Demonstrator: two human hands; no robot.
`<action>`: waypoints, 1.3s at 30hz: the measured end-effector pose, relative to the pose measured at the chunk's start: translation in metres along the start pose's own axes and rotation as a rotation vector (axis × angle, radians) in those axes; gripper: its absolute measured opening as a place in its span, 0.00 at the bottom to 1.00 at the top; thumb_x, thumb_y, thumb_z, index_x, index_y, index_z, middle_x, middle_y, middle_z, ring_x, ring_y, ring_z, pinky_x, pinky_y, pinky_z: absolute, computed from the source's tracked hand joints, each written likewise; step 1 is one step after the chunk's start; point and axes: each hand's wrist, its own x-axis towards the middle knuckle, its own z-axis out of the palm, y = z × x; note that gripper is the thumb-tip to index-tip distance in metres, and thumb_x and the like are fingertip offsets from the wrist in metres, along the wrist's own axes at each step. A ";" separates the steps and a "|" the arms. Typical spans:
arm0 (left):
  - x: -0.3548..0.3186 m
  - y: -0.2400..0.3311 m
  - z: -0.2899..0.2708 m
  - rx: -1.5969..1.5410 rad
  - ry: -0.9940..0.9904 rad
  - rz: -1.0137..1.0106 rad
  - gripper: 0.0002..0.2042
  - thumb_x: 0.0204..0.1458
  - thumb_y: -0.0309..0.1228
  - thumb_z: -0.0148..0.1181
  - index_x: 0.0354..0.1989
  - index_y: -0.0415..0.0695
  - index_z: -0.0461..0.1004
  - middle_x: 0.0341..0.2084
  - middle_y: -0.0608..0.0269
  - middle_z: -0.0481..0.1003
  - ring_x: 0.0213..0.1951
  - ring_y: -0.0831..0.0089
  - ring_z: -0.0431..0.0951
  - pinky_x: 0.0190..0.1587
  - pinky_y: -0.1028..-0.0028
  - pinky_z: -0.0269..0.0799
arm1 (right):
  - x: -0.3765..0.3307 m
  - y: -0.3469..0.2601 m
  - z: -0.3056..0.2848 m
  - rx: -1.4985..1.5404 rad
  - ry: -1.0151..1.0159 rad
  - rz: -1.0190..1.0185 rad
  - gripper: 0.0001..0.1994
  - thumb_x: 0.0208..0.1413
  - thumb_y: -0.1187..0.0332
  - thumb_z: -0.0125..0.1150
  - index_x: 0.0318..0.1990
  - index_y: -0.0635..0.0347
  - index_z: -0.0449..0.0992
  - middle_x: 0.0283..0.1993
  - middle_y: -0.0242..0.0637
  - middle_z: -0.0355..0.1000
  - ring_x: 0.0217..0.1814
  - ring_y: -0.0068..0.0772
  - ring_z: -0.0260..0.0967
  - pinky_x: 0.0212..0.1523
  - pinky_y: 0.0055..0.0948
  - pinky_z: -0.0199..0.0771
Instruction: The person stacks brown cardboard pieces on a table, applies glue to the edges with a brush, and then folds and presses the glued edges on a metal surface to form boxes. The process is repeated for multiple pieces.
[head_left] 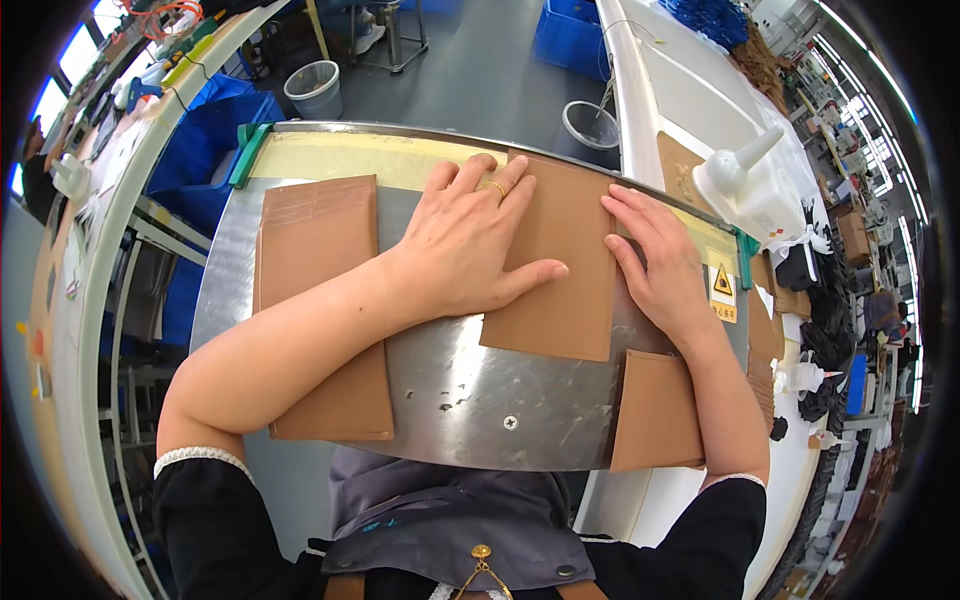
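Two hands are pressed flat, fingers spread: left hand [470,245] and right hand [655,260] on the center brown sheet [560,300]. Stacks at left [315,260] and lower right [655,410] lie untouched on the bench [470,390].

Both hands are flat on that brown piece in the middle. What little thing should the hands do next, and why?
Probably slide the palms outward to smooth it. The left hand and right hand both lie flat on the brown piece, which rests on the metal plate, its far end over the yellow strip. Flat, open hands pressing on it suggest that smoothing is the move.
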 end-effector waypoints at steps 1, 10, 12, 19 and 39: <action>0.000 -0.002 0.001 -0.004 -0.002 0.004 0.43 0.54 0.62 0.60 0.63 0.31 0.68 0.66 0.42 0.67 0.64 0.45 0.65 0.66 0.52 0.57 | 0.000 0.000 0.000 -0.006 0.000 0.009 0.20 0.61 0.65 0.64 0.58 0.63 0.76 0.63 0.42 0.73 0.66 0.47 0.68 0.67 0.43 0.67; 0.004 -0.007 0.007 0.005 0.056 0.049 0.43 0.53 0.60 0.62 0.59 0.26 0.70 0.61 0.39 0.67 0.64 0.46 0.62 0.65 0.54 0.56 | 0.001 -0.003 0.001 -0.017 -0.008 -0.002 0.21 0.61 0.63 0.64 0.59 0.62 0.75 0.64 0.43 0.70 0.67 0.49 0.65 0.66 0.44 0.67; 0.004 -0.006 0.006 -0.001 0.028 0.037 0.42 0.53 0.59 0.62 0.58 0.26 0.70 0.59 0.40 0.67 0.64 0.46 0.61 0.65 0.54 0.56 | 0.000 -0.003 0.001 0.001 -0.006 0.025 0.21 0.61 0.63 0.64 0.59 0.62 0.75 0.63 0.43 0.70 0.65 0.49 0.65 0.65 0.43 0.67; 0.002 -0.007 0.002 -0.009 0.039 0.082 0.41 0.53 0.58 0.63 0.57 0.25 0.70 0.57 0.40 0.67 0.62 0.48 0.63 0.65 0.55 0.58 | -0.003 -0.005 -0.003 0.017 -0.027 0.084 0.20 0.61 0.63 0.65 0.58 0.60 0.76 0.56 0.42 0.68 0.59 0.47 0.65 0.59 0.42 0.70; -0.012 0.002 0.005 0.116 0.074 -0.065 0.47 0.52 0.63 0.63 0.60 0.24 0.68 0.62 0.33 0.66 0.61 0.47 0.69 0.62 0.59 0.66 | -0.003 0.001 -0.010 -0.006 -0.013 0.064 0.20 0.60 0.62 0.66 0.55 0.65 0.76 0.59 0.45 0.73 0.61 0.48 0.71 0.60 0.41 0.73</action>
